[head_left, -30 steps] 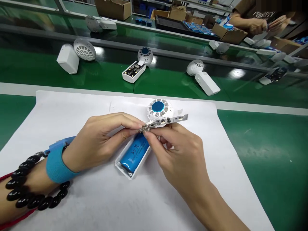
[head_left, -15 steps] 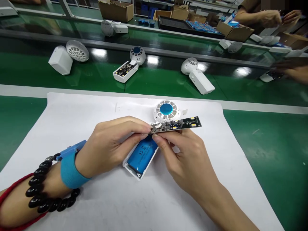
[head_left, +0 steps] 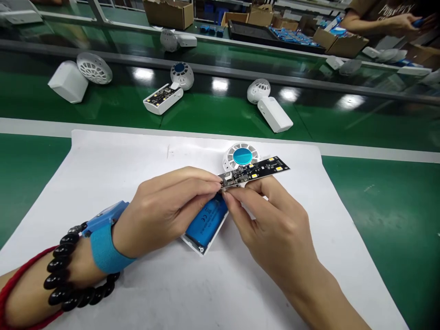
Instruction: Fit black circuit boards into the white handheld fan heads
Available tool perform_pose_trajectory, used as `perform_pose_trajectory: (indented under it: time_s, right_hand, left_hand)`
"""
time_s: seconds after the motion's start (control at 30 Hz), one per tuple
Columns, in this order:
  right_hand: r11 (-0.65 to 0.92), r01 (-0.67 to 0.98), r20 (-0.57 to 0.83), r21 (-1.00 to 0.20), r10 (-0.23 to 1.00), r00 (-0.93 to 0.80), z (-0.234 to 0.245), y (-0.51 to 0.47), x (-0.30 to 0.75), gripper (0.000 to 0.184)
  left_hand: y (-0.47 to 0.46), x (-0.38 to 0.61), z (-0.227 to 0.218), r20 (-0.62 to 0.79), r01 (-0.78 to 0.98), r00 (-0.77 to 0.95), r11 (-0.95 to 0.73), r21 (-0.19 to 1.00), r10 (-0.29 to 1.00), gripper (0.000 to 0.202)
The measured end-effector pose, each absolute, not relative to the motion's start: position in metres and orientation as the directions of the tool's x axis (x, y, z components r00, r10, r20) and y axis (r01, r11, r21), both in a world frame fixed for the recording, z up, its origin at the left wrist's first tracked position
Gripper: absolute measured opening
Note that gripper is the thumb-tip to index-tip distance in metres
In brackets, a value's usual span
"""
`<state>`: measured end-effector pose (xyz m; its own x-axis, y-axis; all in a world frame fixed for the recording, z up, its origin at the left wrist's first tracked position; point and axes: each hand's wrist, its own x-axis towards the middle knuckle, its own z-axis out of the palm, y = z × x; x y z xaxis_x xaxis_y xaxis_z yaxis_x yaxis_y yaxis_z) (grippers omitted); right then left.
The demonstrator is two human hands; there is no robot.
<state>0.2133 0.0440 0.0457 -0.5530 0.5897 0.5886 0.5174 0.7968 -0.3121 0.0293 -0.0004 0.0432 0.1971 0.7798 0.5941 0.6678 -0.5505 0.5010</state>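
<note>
My left hand [head_left: 165, 208] and my right hand [head_left: 275, 229] both pinch the near end of a narrow black circuit board [head_left: 256, 171] with small yellow LEDs, held just above the table. Below it lies an open white fan casing [head_left: 198, 243] with a blue cylindrical battery [head_left: 208, 221] inside. The casing's round white fan head with a blue centre [head_left: 241, 156] lies behind the board. All of this sits on a white paper sheet [head_left: 113, 169]. A blue wrist strap and black bead bracelet are on my left wrist.
A green conveyor belt [head_left: 213, 114] behind the sheet carries several white fan units, one open with its board showing [head_left: 162, 98], one closed [head_left: 274, 113], another at left [head_left: 68, 80]. Cardboard boxes [head_left: 168, 13] and a tray of blue batteries stand beyond. A co-worker's arm [head_left: 381, 20] is at top right.
The circuit board has turned from edge-on to its component face showing, and its far end has lifted. The fan units on the belt have shifted left. The view moved slightly.
</note>
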Motion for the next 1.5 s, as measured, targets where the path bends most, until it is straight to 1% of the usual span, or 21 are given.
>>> perform_pose_trajectory:
  time_s: [0.17,0.3,0.57,0.73,0.8,0.93,1.0,1.27,1.5]
  right_hand:
    - [0.801,0.501,0.579,-0.328,0.589,-0.563,0.046,0.044,0.215,0.024]
    - [0.8,0.49,0.541,-0.346,0.597,-0.592,0.046,0.043,0.215,0.026]
    - [0.798,0.486,0.556,-0.356,0.599,-0.576,0.043,0.045,0.214,0.024]
    - [0.77,0.511,0.551,-0.382,0.633,-0.543,0.041,0.043,0.213,0.022]
    - [0.754,0.507,0.546,-0.417,0.654,-0.523,0.041,0.042,0.212,0.02]
    - [0.705,0.455,0.485,-0.543,0.707,-0.515,0.042,0.038,0.211,0.016]
    - [0.692,0.446,0.47,-0.568,0.717,-0.514,0.042,0.038,0.211,0.015]
    - [0.747,0.439,0.561,-0.5,0.665,-0.493,0.038,0.04,0.207,0.019]
    - [0.772,0.501,0.623,-0.391,0.623,-0.474,0.039,0.043,0.198,0.024]
  left_hand:
    - [0.0,0.03,0.043,0.568,0.66,0.197,-0.536,0.526,0.799,0.022]
    - [0.0,0.031,0.043,0.549,0.651,0.163,-0.508,0.564,0.82,0.019]
    - [0.0,0.03,0.043,0.572,0.656,0.182,-0.532,0.535,0.8,0.02]
    - [0.0,0.03,0.044,0.557,0.656,0.184,-0.523,0.544,0.81,0.018]
    - [0.0,0.03,0.044,0.549,0.657,0.172,-0.51,0.555,0.818,0.018]
    - [0.0,0.029,0.044,0.543,0.674,0.144,-0.484,0.558,0.827,0.018]
    - [0.0,0.029,0.044,0.547,0.675,0.14,-0.483,0.557,0.826,0.017]
    - [0.0,0.03,0.044,0.524,0.673,0.146,-0.473,0.569,0.839,0.015]
    - [-0.003,0.029,0.044,0.518,0.685,0.127,-0.452,0.571,0.846,0.017]
